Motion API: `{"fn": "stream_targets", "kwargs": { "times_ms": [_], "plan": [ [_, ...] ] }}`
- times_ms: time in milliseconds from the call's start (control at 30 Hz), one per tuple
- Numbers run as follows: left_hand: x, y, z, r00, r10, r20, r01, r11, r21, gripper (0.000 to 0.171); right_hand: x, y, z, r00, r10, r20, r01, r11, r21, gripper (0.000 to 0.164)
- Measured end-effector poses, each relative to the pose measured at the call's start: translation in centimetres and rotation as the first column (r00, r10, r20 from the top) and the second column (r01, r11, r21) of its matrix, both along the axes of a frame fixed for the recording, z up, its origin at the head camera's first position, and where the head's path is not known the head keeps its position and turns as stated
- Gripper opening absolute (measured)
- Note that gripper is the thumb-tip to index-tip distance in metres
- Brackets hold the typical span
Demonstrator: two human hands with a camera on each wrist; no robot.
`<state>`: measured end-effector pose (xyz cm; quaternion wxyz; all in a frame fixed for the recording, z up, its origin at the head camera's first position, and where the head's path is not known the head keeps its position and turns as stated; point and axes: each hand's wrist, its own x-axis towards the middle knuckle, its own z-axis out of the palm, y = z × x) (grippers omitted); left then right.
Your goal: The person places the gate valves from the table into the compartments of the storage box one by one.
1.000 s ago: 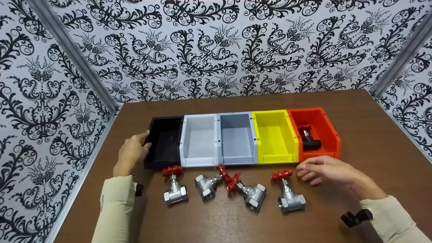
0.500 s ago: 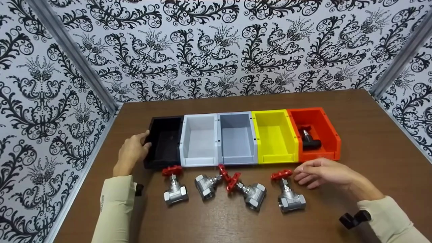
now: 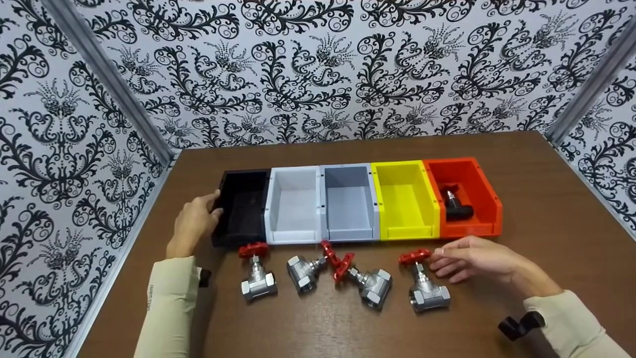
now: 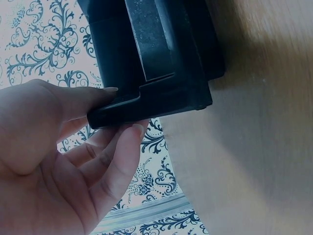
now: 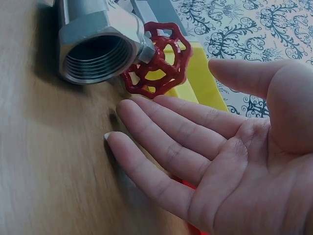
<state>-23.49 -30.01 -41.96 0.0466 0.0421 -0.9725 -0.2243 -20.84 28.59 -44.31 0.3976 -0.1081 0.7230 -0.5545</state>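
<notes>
My left hand [image 3: 194,223] pinches the side wall of the black bin [image 3: 238,238] at the left end of the bin row. In the left wrist view the thumb [image 4: 90,100] lies on the wall's inner side, with the fingers along its outer side. My right hand [image 3: 479,261], holding nothing, has its fingertips right at the red handwheel [image 3: 414,256] of the rightmost metal gate valve [image 3: 430,296]. The right wrist view has its fingers [image 5: 171,142] nearly straight, the thumb spread apart, and the valve's threaded opening [image 5: 98,56] facing the camera.
White [image 3: 294,237], grey [image 3: 350,233] and yellow [image 3: 408,232] bins join the black one. A red bin [image 3: 489,214] at the right end holds a black-handled part [image 3: 458,212]. Several more red-wheeled valves [image 3: 258,286] lie before the row. Patterned walls [image 3: 323,74] enclose the table.
My right hand has moved slightly left and toward the front, closer to the rightmost valve's handwheel. The left hand keeps its hold on the black bin.
</notes>
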Motion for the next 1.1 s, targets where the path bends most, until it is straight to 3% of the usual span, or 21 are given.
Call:
{"fn": "stream_targets", "kwargs": {
  "times_ms": [400, 1100],
  "plan": [
    [0.1, 0.0, 0.1, 1.000, 0.007, 0.011, -0.007, 1.000, 0.006, 0.051, 0.4, -0.3, -0.7, 1.000, 0.018, -0.010, -0.018, 0.999, -0.037, 0.042],
    [-0.1, -0.1, 0.0, 0.999, 0.022, 0.048, -0.022, 1.000, 0.007, 0.052, 1.4, -2.3, -1.3, 0.998, -0.052, -0.023, 0.052, 0.999, 0.008, 0.024]
  ]
}}
